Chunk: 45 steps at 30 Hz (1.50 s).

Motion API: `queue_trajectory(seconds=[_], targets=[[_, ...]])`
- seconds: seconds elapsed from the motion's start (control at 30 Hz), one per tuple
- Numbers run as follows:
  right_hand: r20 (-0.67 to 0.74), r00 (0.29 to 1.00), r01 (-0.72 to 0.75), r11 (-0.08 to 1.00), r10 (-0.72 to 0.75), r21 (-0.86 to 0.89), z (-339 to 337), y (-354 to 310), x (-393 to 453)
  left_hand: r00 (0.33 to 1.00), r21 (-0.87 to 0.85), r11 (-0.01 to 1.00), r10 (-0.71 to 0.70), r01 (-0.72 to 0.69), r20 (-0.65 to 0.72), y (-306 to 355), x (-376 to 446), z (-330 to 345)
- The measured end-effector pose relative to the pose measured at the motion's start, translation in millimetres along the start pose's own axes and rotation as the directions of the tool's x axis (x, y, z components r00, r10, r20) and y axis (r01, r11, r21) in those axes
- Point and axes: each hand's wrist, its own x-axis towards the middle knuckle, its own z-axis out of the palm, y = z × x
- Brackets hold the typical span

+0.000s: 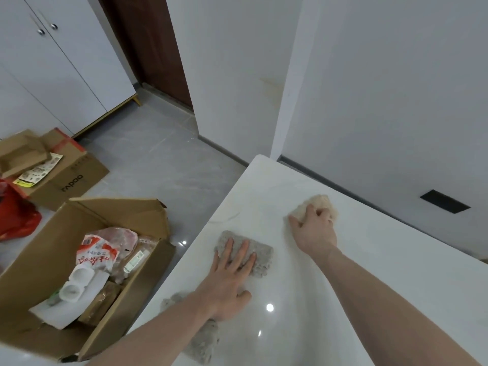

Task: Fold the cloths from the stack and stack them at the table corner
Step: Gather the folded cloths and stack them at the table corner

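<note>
A folded grey-brown fuzzy cloth [260,256] lies on the white glossy table [343,299] near its left edge. My left hand [232,270] presses flat on it with straight fingers. Further right, my right hand [314,228] curls its fingers round a crumpled cream cloth [320,202] lying on the table. A pile of grey cloths [203,342] sits at the table's near left edge, partly hidden under my left forearm.
The table's far corner [260,159] meets a white wall. On the floor to the left stands an open cardboard box [137,286] with packets and white foam; flattened boxes [71,175] and a red bag [15,215] lie behind it.
</note>
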Motion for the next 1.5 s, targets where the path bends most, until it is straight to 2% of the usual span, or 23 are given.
queue_trajectory(seconds=[0.1, 0.2, 0.27, 0.33, 0.47, 0.53, 0.63, 0.73, 0.83, 0.93, 0.97, 1.07, 1.23, 1.3, 1.5], targets=[[0.003, 1.000, -0.014, 0.998, 0.014, -0.069, -9, 14, -12, 1.000, 0.006, 1.000, 0.011, -0.010, -0.012, 3, 26, -15], [-0.134, 0.965, 0.181, 0.941, -0.226, -0.285, -15, 32, -15, 1.000, 0.039, 0.999, 0.013, -0.012, -0.029, 5, 49, -30], [-0.074, 0.923, 0.337, 0.886, -0.378, -0.319, -17, 47, -9, 0.999, 0.060, 0.998, 0.014, -0.012, -0.038, 5, 60, -38], [0.024, 0.908, 0.405, 0.864, -0.417, -0.299, -17, 58, -2, 0.999, 0.066, 0.998, 0.013, -0.010, -0.045, 5, 69, -45], [-0.045, 0.946, 0.297, 0.911, -0.322, -0.286, -9, 57, 8, 0.998, 0.080, 0.997, 0.004, 0.001, -0.070, 2, 92, -60], [-0.099, 0.963, 0.227, 0.950, -0.252, -0.214, -1, 49, 13, 0.997, 0.108, 0.994, -0.001, 0.009, -0.079, 0, 107, -70], [-0.201, 0.975, 0.107, 0.993, -0.095, 0.051, 12, 34, 23, 0.996, 0.130, 0.991, 0.001, 0.011, -0.089, -4, 132, -89], [-0.264, 0.960, -0.004, 0.951, 0.090, 0.309, 20, 18, 38, 0.994, 0.098, 0.995, -0.018, 0.028, -0.105, -7, 155, -110], [-0.306, 0.939, -0.018, 0.913, 0.155, 0.408, 20, 10, 54, 0.995, 0.062, 0.998, -0.019, 0.025, -0.094, -8, 175, -130], [-0.362, 0.926, 0.082, 0.880, 0.106, 0.468, 17, 10, 61, 0.996, 0.036, 0.999, 0.021, -0.018, -0.088, -16, 191, -142], [-0.378, 0.924, 0.125, 0.895, 0.052, 0.428, 16, 11, 60, 0.995, 0.031, 0.999, 0.034, -0.031, -0.089, -18, 194, -145], [-0.339, 0.932, 0.167, 0.982, -0.127, 0.093, 17, 17, 48, 0.996, 0.017, 0.999, 0.042, -0.041, -0.080, -22, 198, -153], [-0.262, 0.954, 0.122, 0.986, -0.147, -0.111, 10, 34, 38, 0.998, 0.163, 0.986, 0.050, -0.045, -0.027, -24, 193, -159], [-0.238, 0.958, 0.129, 0.981, -0.162, -0.147, 4, 33, 38, 0.998, 0.180, 0.983, 0.050, -0.043, -0.034, -22, 188, -164], [-0.236, 0.961, 0.139, 0.990, -0.141, -0.027, -24, 14, 9, 0.997, 0.203, 0.979, 0.023, -0.006, -0.079, -13, 150, -182]])
